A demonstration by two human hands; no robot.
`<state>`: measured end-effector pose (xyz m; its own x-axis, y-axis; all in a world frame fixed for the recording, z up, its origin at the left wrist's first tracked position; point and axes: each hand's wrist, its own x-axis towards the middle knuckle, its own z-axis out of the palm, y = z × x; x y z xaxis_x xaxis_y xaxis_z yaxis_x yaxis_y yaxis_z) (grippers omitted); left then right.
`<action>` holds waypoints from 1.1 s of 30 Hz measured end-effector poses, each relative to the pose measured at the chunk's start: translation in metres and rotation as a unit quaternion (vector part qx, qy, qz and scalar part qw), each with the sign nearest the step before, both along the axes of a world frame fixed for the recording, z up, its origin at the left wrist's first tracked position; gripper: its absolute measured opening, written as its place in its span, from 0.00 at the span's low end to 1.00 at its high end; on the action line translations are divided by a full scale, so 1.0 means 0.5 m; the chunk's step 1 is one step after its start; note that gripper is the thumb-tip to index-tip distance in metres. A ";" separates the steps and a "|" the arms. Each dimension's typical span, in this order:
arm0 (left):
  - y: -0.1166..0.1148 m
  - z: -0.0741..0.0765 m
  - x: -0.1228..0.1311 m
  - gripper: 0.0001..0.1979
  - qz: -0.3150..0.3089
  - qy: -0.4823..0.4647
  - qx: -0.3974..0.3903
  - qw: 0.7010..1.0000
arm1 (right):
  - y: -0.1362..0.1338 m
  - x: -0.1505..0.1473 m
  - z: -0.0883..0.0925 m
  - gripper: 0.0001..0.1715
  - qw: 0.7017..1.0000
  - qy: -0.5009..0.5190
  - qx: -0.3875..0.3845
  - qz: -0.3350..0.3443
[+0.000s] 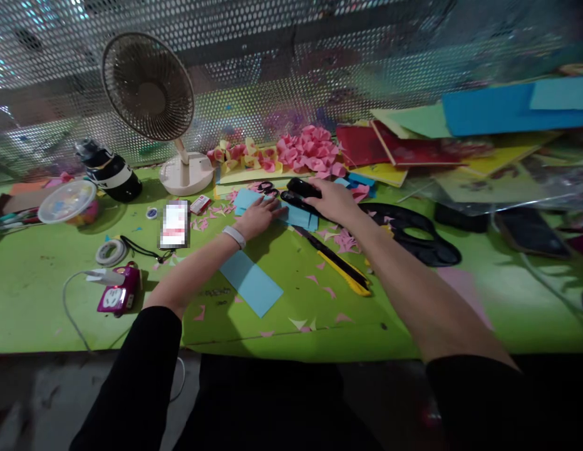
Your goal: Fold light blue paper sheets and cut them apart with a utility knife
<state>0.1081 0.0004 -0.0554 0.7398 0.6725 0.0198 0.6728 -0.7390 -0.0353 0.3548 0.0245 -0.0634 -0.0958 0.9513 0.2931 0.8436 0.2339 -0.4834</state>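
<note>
My right hand is wrapped round a black stapler, whose front end is over light blue paper. My left hand lies flat on the left part of that paper, fingers stretched toward the stapler. Whether the stapler's jaws touch the paper I cannot tell. Nearer to me a single light blue rectangle lies flat by my left wrist. A box cutter with a yellow and black handle rests just right of the paper. Behind the paper are small dark scissors.
Behind my hands sit pink folded paper pieces. A fan, a black bottle, a phone, a tape roll and a purple power adapter stand left. A black palette-shaped object and stacked coloured paper are right.
</note>
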 end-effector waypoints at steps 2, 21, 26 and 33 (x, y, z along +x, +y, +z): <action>-0.004 -0.003 -0.003 0.27 0.001 -0.020 -0.010 1.000 | -0.004 -0.002 -0.007 0.27 1.000 0.002 -0.011 0.008; -0.276 0.036 -0.292 0.35 0.177 -0.108 -0.041 0.978 | -0.326 -0.152 -0.041 0.44 0.868 -0.097 -0.052 0.485; -0.311 0.051 -0.274 0.42 0.094 -0.145 -0.103 0.980 | -0.333 -0.163 -0.037 0.24 0.906 -0.059 0.025 0.419; -0.337 0.055 -0.255 0.38 -0.022 -0.171 -0.191 0.966 | -0.356 -0.154 -0.010 0.21 0.932 0.029 0.039 0.358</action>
<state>-0.0197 -0.1681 -0.0280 0.7617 0.6475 0.0242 0.5653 -0.6823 0.4637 0.2778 -0.1537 -0.0686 -0.6801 0.6252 0.3827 0.4301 0.7631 -0.4823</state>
